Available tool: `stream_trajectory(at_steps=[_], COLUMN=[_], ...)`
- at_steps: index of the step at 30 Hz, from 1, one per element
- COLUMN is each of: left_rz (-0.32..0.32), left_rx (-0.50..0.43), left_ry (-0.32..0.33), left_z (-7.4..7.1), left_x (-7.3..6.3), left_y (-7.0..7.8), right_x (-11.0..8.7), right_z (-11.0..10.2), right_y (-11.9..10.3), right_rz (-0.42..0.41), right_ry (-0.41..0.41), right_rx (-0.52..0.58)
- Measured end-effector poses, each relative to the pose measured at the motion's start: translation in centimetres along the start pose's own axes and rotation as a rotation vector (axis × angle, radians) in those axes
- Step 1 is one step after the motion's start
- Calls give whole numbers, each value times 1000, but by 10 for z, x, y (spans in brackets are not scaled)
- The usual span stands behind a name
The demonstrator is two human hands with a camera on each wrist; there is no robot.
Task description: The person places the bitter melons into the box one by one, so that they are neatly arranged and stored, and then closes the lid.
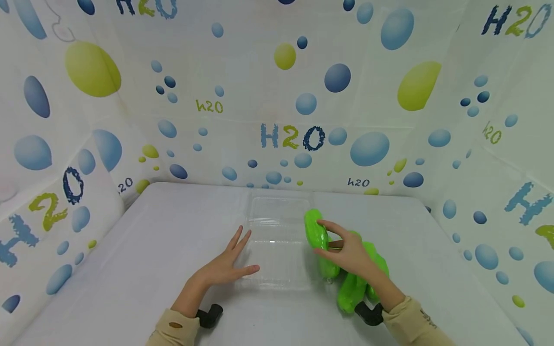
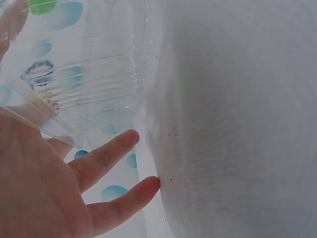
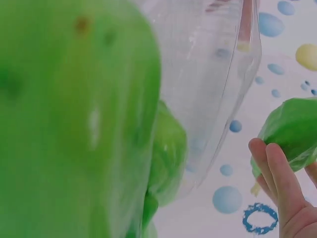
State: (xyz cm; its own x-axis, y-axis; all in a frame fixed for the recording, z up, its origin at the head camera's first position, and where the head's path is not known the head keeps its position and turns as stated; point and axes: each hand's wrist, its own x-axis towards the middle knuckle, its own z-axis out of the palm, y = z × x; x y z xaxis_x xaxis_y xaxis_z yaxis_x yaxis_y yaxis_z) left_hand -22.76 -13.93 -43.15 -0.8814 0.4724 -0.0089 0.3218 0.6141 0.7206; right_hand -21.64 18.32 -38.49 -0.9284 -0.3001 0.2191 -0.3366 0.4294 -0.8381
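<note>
A clear plastic clamshell box (image 1: 277,262) lies unfolded on the table, its lid half (image 1: 279,206) toward the back wall. My left hand (image 1: 222,266) is at the box's left side, fingers spread and straight, thumb over the near part. In the left wrist view, fingers (image 2: 109,154) show beside the clear wall. My right hand (image 1: 352,252) pinches a shiny green, pepper-like piece in plastic wrap (image 1: 315,226), raised near the box's right edge. Its exact kind cannot be told. More such green pieces (image 1: 352,290) lie piled under and beside my right forearm, partly hidden.
A white cloth covers the table (image 1: 164,230). Behind and at both sides hangs a white curtain (image 1: 259,72) printed with blue and green drops. Black wrist mounts (image 1: 210,315) sit by both sleeves.
</note>
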Motion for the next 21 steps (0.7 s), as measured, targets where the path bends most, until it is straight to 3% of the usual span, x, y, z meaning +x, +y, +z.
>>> stream_trajectory(at_steps=[21], left_rz=[-2], left_rx=[12], left_ry=[15], left_z=[1], left_x=[2], left_y=[0], right_x=[12], right_z=[38], right_y=[-4], right_rz=[18], right_ry=[-33], right_rx=[62])
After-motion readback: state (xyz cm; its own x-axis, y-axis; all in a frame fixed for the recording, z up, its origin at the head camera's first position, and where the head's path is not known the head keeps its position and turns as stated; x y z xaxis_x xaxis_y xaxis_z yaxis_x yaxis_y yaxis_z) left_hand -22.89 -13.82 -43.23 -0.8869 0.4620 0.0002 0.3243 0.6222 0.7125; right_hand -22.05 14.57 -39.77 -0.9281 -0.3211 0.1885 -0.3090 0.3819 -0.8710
